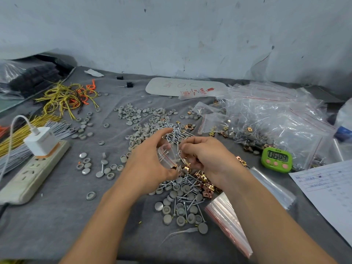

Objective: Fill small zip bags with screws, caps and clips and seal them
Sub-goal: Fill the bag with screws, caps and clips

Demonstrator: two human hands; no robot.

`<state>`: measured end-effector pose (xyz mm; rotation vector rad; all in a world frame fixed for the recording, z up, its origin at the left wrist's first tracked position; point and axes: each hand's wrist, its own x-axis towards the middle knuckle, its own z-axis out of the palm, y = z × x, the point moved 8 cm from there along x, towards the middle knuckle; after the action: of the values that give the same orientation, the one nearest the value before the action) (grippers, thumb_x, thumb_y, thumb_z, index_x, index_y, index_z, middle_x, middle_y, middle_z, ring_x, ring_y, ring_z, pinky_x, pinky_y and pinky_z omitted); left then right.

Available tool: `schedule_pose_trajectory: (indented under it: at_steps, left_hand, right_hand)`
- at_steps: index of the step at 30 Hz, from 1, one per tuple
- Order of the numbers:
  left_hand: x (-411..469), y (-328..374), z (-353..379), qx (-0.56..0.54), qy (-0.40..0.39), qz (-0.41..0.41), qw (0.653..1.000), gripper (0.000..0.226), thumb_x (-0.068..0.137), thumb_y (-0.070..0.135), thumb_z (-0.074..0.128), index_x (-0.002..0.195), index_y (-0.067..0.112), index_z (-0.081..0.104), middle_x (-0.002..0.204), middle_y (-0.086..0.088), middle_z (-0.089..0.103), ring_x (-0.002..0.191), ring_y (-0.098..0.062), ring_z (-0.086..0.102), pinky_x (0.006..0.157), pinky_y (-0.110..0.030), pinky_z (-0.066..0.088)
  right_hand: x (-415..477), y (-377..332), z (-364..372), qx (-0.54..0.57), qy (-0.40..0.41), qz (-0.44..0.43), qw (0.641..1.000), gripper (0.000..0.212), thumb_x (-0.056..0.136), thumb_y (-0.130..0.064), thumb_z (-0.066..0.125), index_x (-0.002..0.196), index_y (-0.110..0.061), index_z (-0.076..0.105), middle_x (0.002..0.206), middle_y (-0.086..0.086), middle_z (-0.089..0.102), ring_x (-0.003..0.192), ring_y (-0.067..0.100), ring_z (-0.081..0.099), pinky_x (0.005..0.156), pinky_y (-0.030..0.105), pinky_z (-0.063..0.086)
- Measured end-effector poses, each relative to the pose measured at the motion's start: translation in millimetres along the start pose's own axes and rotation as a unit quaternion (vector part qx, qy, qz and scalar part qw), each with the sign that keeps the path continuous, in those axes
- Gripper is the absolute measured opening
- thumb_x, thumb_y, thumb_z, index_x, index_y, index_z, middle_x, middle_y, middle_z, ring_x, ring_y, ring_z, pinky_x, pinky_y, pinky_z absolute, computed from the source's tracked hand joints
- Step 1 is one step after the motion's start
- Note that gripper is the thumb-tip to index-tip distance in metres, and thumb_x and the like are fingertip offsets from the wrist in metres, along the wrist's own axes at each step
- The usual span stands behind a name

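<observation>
Well to the left of the timer (276, 159), both hands meet over the loose parts. The left hand (150, 164) has its fingers and thumb curled round a small clear bag (168, 154), cupping it from the far side so that the red-striped mouth gapes toward the other hand. Screws already show through the plastic, points down. That grip looks chosen to keep the opening wide and steady while parts drop in.

The right hand (205, 155), between the bag and the timer, has its fingers bunched together at the mouth. Whether they pinch a part or the bag's lip I cannot tell, as the knuckles hide the tips.

Supplies lie within a short reach. Screws (177, 133) and caps (141, 119) spread left of the timer, beyond the hands. More of both, with copper clips (206, 185), lie under the wrists. A stack of empty bags (226, 218) sits nearer the person than the timer, ready for the right hand. The filled bags (276, 119) are heaped just behind the timer, out of the working patch.

My judgement is that this bag is mid-fill and not yet sealed.
</observation>
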<state>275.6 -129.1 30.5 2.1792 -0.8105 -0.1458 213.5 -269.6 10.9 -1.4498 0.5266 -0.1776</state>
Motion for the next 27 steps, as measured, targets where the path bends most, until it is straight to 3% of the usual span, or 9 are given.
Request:
schedule_pose_trajectory:
  at_steps: [5,9,11,14,16,18,20,24,27]
  left_hand:
    - [2.4,0.4,-2.0,-0.002,0.009,0.037,0.999,0.117,0.061,0.016,0.091,0.146,0.063,0.024,0.113,0.025,0.053,0.105,0.004,0.058,0.072,-0.014,0.041]
    - [2.9,1.6,-1.6,0.000,0.021,0.050,0.999,0.118,0.062,0.019,0.088,0.147,0.063,0.019,0.116,0.023,0.051,0.107,0.000,0.058,0.080,-0.021,0.042]
    - [3.5,1.7,-0.3,0.000,0.027,0.054,0.998,0.115,0.064,0.022,0.086,0.148,0.062,0.018,0.116,0.021,0.051,0.107,-0.002,0.059,0.082,-0.023,0.044]
    - [4.4,1.4,0.9,0.001,0.028,0.053,0.998,0.114,0.063,0.026,0.084,0.149,0.059,0.017,0.114,0.024,0.051,0.102,-0.001,0.058,0.082,-0.029,0.046]
    - [5.0,0.4,1.2,0.003,0.030,0.047,0.998,0.117,0.062,0.030,0.087,0.150,0.059,0.015,0.114,0.024,0.052,0.101,-0.004,0.059,0.083,-0.031,0.045]
    - [5.6,1.2,1.8,-0.002,0.033,0.050,0.998,0.118,0.062,0.031,0.088,0.150,0.058,0.016,0.115,0.022,0.054,0.102,-0.006,0.060,0.084,-0.031,0.044]
    - [5.9,3.8,3.6,-0.009,0.032,0.067,0.997,0.114,0.064,0.030,0.086,0.150,0.057,0.017,0.114,0.022,0.057,0.098,-0.002,0.062,0.079,-0.026,0.044]
    - [4.9,4.4,0.9,-0.017,0.049,0.073,0.996,0.108,0.067,0.031,0.082,0.151,0.055,0.018,0.110,0.024,0.061,0.092,0.004,0.062,0.073,-0.015,0.042]
    - [3.4,-1.8,-14.2,-0.057,0.102,0.038,0.992,0.100,0.058,0.045,0.073,0.144,0.062,0.025,0.104,0.029,0.060,0.093,0.011,0.060,0.065,-0.008,0.041]
  right_hand:
    - [1.2,-1.9,-20.4,-0.012,0.088,0.015,0.996,0.044,0.084,0.024,0.040,0.084,-0.008,0.071,0.089,0.009,0.071,0.064,0.014,0.052,0.053,0.024,0.038]
    - [-5.7,-13.4,-13.9,0.044,0.047,-0.039,0.997,0.038,0.087,0.029,0.044,0.094,-0.001,0.067,0.095,0.015,0.074,0.076,0.019,0.073,0.065,0.022,0.059]
    - [-10.8,-20.0,-4.1,0.025,0.027,-0.079,0.996,0.037,0.091,0.022,0.054,0.110,-0.006,0.066,0.104,0.011,0.075,0.084,0.017,0.077,0.070,0.025,0.062]
    - [-18.9,-32.0,2.1,-0.119,0.069,-0.167,0.976,0.073,0.087,0.005,0.074,0.145,-0.034,0.051,0.102,-0.008,0.076,0.084,0.004,0.076,0.073,0.027,0.064]
    - [-27.6,-42.3,3.7,-0.183,0.105,-0.219,0.953,0.064,0.079,-0.006,0.083,0.133,-0.034,0.063,0.084,-0.017,0.078,0.075,-0.004,0.073,0.072,0.021,0.061]
    - [-31.3,-47.9,5.5,-0.237,0.124,-0.239,0.933,0.032,0.073,-0.012,0.089,0.098,-0.028,0.077,0.071,-0.023,0.074,0.064,-0.006,0.070,0.062,0.014,0.056]
    - [-30.1,-47.2,10.5,-0.283,0.120,-0.242,0.920,0.020,0.070,-0.014,0.091,0.079,-0.025,0.077,0.065,-0.021,0.072,0.059,-0.004,0.068,0.059,0.015,0.054]
    - [-30.9,-44.6,30.2,-0.243,0.016,-0.247,0.938,0.016,0.081,-0.014,0.080,0.090,-0.028,0.082,0.076,-0.017,0.077,0.073,-0.003,0.073,0.071,0.020,0.058]
    - [-29.9,-50.2,17.0,-0.189,0.039,-0.248,0.949,0.022,0.089,-0.012,0.072,0.093,-0.031,0.081,0.078,-0.013,0.078,0.068,0.003,0.073,0.064,0.020,0.058]
